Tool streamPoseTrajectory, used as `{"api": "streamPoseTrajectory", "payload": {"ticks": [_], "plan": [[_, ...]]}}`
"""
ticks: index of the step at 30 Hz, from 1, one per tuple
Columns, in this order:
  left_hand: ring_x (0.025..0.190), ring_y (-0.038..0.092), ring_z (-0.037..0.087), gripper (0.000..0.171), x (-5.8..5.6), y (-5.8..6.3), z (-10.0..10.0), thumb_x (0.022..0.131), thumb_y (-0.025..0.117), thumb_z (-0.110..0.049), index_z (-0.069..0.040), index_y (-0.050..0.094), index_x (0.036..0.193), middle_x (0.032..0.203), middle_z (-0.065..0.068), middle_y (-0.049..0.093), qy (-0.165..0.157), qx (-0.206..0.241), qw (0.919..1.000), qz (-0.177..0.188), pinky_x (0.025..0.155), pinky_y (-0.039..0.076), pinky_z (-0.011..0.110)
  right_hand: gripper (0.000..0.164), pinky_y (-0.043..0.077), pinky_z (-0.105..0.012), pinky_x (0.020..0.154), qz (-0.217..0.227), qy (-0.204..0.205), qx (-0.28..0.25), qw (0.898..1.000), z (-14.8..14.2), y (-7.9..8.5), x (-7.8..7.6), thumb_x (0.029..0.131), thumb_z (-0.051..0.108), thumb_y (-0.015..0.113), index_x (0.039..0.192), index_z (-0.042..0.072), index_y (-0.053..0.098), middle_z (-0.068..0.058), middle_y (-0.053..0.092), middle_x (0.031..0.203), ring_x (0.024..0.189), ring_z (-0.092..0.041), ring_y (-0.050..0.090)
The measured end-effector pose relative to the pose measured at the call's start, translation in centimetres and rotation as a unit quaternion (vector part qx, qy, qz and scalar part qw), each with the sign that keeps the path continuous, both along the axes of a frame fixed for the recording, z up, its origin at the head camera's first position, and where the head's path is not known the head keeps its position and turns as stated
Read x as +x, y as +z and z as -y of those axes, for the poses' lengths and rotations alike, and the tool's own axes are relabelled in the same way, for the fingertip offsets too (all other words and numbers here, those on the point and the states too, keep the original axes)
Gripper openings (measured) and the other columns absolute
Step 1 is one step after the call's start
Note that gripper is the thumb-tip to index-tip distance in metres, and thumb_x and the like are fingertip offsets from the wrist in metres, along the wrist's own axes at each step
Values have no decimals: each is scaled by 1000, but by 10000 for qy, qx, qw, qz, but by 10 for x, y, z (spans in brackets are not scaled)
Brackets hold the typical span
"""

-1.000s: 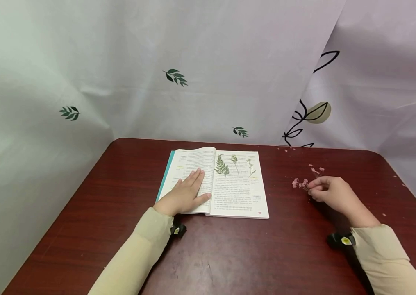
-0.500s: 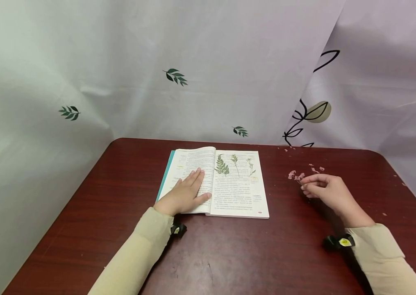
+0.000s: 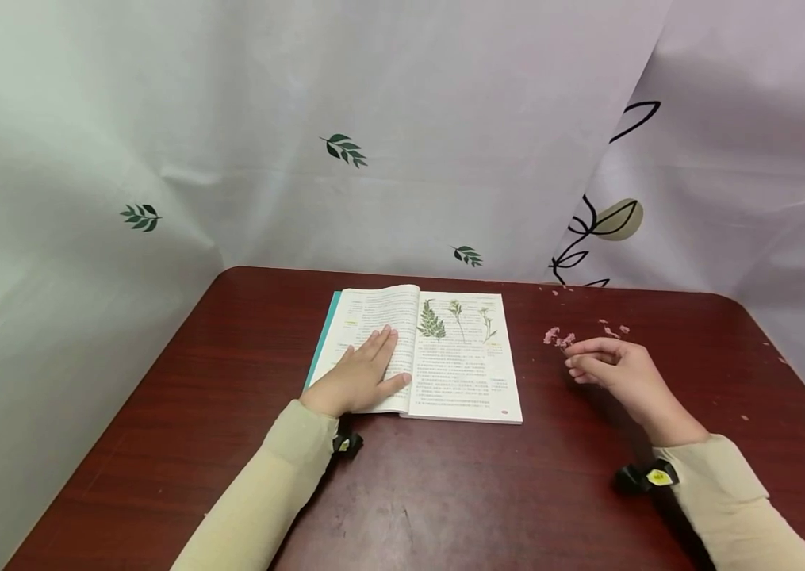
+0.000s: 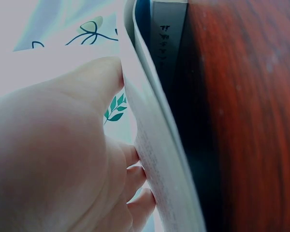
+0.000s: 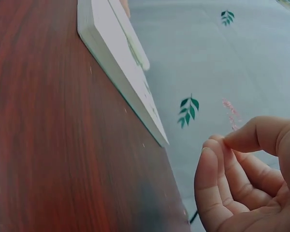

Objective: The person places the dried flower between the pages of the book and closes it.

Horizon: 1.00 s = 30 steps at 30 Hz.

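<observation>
My left hand (image 3: 355, 377) lies flat, fingers extended, on the left page of a book (image 3: 455, 388); three plant sprigs (image 3: 432, 321) show on its right page. Right of the book and apart from it, a pink flower sprig (image 3: 554, 337) is pinched between the thumb and fingertips of my right hand (image 3: 619, 373).

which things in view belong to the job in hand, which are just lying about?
Likely the job:
open book, left hand flat on it
pink flower sprig, pinched in the right hand
three green sprigs on the right page

Probably just lying about:
loose pink bits beyond the right hand
tiny specks near the table's far edge
</observation>
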<state>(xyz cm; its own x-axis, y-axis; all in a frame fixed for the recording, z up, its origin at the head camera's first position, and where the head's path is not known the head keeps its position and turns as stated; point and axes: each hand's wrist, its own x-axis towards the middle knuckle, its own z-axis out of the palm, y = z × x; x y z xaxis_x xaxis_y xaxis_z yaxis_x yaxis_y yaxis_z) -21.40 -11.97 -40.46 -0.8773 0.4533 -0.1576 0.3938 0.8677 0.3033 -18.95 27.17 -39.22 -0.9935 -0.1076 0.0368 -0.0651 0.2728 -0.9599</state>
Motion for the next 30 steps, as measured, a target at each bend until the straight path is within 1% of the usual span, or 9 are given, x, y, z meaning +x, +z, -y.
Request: {"api": "streamPoseTrajectory", "payload": {"ticks": [7,12,16,19,26,30], "plan": [[143,3,20,81,-1,1,-1,94,35,-60,-9,8,151,157,5,2,18,-39,10000,-14,111,13,53,35,55,-31,68,135,100,-392,9991,15,1,-1,87,6,66,108,-19,56,-16,69,87,74,-17,68],[143,2,18,82,-1,1,-1,94,33,-62,-10,6,151,157,4,1,10,-70,10000,34,111,12,53,35,55,-31,69,173,174,-422,9988,26,4,-2,87,6,66,109,-19,56,-15,69,88,74,-16,68],[143,2,19,82,-2,1,-1,94,34,-61,-10,6,151,157,4,1,4,-49,10000,45,111,12,53,34,55,-32,69,166,285,-502,9982,36,5,-3,88,6,65,109,-19,56,-18,68,90,75,-20,68],[143,2,19,81,-1,2,-1,94,34,-61,-10,6,151,157,4,1,16,-57,10000,35,111,12,53,33,55,-32,69,197,376,-571,9975,44,4,-5,87,4,65,109,-19,56,-18,68,90,75,-21,68],[143,5,22,81,1,1,-1,95,36,-58,-7,9,151,157,7,4,-14,21,10000,-1,110,13,54,29,56,-32,68,392,429,-679,9960,64,0,-9,86,3,65,108,-17,58,-21,66,89,72,-17,66],[143,5,22,80,1,1,-1,95,36,-58,-7,10,151,157,7,4,-5,-2,10000,-19,110,13,54,29,56,-32,68,473,463,-659,9956,75,-2,-11,86,2,65,108,-16,59,-18,67,88,71,-15,65]]}}
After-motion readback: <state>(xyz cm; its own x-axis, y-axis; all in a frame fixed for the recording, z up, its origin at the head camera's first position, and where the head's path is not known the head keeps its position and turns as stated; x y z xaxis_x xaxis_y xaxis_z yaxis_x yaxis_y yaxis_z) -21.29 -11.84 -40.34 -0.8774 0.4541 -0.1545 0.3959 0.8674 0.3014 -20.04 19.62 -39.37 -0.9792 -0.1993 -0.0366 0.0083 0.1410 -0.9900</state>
